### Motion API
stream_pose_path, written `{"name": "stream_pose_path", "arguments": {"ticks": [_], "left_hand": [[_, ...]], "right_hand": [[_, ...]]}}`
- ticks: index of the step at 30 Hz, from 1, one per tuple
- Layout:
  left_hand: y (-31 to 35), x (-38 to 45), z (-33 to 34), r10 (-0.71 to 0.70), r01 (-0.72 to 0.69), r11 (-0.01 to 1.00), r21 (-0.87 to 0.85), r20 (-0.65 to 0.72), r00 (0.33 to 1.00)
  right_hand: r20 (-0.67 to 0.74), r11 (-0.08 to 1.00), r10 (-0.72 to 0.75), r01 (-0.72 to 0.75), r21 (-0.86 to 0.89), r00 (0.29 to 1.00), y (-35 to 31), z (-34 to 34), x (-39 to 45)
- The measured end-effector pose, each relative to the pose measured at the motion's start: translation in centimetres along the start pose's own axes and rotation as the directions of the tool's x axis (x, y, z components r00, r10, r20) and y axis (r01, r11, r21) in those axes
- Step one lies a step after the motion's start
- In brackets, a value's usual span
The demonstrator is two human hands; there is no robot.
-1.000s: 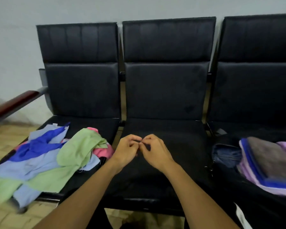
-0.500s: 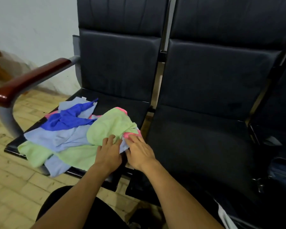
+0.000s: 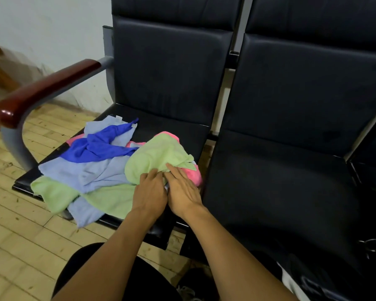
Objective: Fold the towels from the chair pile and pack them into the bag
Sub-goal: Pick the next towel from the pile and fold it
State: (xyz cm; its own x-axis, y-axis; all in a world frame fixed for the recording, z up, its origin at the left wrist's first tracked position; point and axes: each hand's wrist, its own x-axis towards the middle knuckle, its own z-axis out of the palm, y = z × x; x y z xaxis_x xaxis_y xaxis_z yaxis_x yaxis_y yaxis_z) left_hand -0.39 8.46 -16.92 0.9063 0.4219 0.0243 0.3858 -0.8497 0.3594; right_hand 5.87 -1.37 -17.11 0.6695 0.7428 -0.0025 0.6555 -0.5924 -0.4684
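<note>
Pile (image 3: 100, 168): towels lay loose on the left seat (image 3: 172, 131), just inside the armrest (image 3: 46, 88).
Green towel (image 3: 156, 157): bunched on top at the pile's right, over a pink towel (image 3: 193, 174).
Blue towel (image 3: 96, 146): crumpled across pale blue ones.
Left hand (image 3: 150, 192): lay on the green towel's near edge, fingers fairly straight.
Right hand (image 3: 181, 190): touched the left, fingers straight on green and pink cloth.
Middle seat (image 3: 280, 181): beside the pile.
Bag: out of view.

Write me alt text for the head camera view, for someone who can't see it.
Both the left hand and right hand rest on a light green towel atop a loose pile of blue, green and pink towels on a black chair seat, beside an empty black seat.
</note>
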Motion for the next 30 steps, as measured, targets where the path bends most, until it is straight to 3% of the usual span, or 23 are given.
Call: {"name": "stream_pose_path", "arguments": {"ticks": [3,5,8,11,16,18,22,25,27,29,30], "left_hand": [[1.6,-0.4,-1.7,0.041,-0.102,0.976,-0.192,-0.299,0.953],[2.4,-0.8,-2.7,-0.047,-0.085,0.926,-0.368,-0.333,0.942],[3.4,-0.8,-3.6,-0.172,-0.032,0.771,-0.636,-0.257,0.951],[4.7,-1.0,-4.3,-0.144,0.015,0.498,-0.867,-0.065,0.987],[7.7,-1.7,-4.9,-0.02,0.189,0.118,-0.975,0.188,0.982],[9.1,-2.2,-5.1,0.081,0.233,0.048,-0.971,0.236,0.968],[10.7,-3.0,-4.4,0.292,0.23,0.144,-0.962,0.264,0.919],[11.9,-3.5,-4.0,0.312,0.234,0.203,-0.951,0.289,0.905],[12.4,-3.5,-3.4,0.246,0.115,0.439,-0.891,0.242,0.938],[12.5,-2.9,-2.0,0.168,-0.016,0.706,-0.708,0.145,0.975],[12.6,-2.7,-1.6,0.164,-0.074,0.771,-0.632,0.086,0.983]], "right_hand": [[-0.041,1.0,-0.003,0.004,0.028,0.999,-0.3,0.1,0.0],[-0.083,0.996,0.028,-0.02,0.089,0.996,-0.5,-0.3,-0.1],[-0.177,0.977,0.13,-0.096,0.188,0.975,-0.7,-1.9,-0.7],[-0.242,0.957,0.191,-0.126,0.263,0.951,0.1,-4.1,-1.5],[-0.29,0.95,0.255,-0.183,0.253,0.922,2.2,-7.8,-3.6],[-0.342,0.962,0.247,-0.187,0.197,0.907,3.2,-9.4,-4.5],[-0.415,0.973,0.232,-0.216,0.087,0.88,5.6,-12.8,-6.9],[-0.465,0.969,0.239,-0.237,0.064,0.853,7.6,-15.3,-9.1],[-0.493,0.957,0.286,-0.266,0.112,0.821,8.7,-16.8,-10.8],[-0.534,0.94,0.339,-0.302,0.16,0.774,10.0,-18.3,-12.5],[-0.55,0.931,0.364,-0.317,0.183,0.751,10.7,-19.0,-13.3]]}}
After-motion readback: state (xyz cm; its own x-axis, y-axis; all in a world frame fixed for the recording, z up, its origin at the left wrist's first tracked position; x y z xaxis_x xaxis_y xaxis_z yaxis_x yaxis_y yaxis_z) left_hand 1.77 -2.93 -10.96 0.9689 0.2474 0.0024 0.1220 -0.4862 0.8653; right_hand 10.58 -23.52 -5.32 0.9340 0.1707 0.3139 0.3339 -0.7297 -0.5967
